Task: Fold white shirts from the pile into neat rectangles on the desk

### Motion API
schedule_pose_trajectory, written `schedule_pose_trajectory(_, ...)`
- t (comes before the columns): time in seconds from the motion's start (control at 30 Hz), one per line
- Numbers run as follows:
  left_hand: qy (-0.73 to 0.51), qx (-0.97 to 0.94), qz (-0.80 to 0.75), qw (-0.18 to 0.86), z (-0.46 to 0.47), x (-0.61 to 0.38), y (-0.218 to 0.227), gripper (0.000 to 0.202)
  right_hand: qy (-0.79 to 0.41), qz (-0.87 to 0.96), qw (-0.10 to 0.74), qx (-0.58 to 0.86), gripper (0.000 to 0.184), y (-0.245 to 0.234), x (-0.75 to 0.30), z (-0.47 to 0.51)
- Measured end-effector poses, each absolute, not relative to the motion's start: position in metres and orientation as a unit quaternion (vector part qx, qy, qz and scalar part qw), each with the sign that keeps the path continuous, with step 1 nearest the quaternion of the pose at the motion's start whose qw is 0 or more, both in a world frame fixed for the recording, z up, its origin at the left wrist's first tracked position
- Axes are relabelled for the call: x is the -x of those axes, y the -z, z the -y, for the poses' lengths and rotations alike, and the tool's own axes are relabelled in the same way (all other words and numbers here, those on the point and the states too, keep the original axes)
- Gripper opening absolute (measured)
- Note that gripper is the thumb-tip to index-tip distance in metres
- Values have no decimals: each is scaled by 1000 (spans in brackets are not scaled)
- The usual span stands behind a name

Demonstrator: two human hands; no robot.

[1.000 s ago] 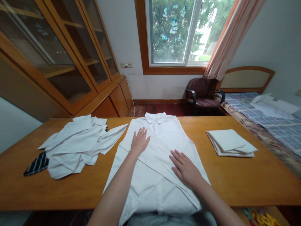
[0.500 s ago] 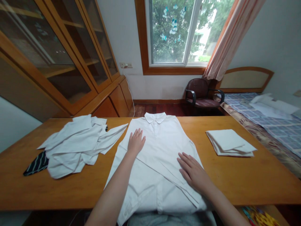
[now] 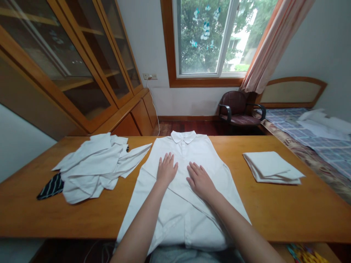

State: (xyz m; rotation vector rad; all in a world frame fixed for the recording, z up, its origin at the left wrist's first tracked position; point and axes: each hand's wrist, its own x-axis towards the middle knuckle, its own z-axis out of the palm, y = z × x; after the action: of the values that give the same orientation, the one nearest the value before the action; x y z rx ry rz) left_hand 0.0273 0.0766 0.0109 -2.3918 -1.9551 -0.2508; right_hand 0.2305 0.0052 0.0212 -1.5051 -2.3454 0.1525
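Note:
A white collared shirt (image 3: 189,215) lies flat, collar away from me, on the wooden table (image 3: 287,215), its sleeves folded across the body. My left hand (image 3: 166,170) rests palm down on the shirt's chest, fingers stretched out. My right hand (image 3: 199,179) lies flat beside it on the shirt, fingers spread, a short gap between the two hands. Neither hand holds anything.
A crumpled heap of white shirts (image 3: 95,166) with a dark striped tie (image 3: 52,185) lies at the table's left. A folded white shirt (image 3: 272,167) sits at the right. Beyond are a glass-door cabinet (image 3: 68,65), a chair (image 3: 238,107), a bed (image 3: 315,138) and a window (image 3: 211,36).
My right hand slid from the shirt's lower right side up and left to the chest, close to my left hand. The left hand shifted slightly right.

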Motion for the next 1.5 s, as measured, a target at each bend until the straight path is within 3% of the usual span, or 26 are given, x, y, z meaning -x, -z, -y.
schedule_pose_trajectory(0.3,70,758,647,27,-72,-5,-13,56,-27,799,189,570,46,-10,-261,-3)
schedule_pose_trajectory(0.7,55,734,676,43,-69,23,-11,58,22,717,147,681,55,2,-315,-7)
schedule_pose_trajectory(1.07,54,728,682,44,-69,16,-10,56,18,731,169,661,49,-8,-286,-23)
schedule_pose_trajectory(1.5,63,813,579,-3,-125,-40,-13,57,-33,818,153,554,55,-13,-222,-61)
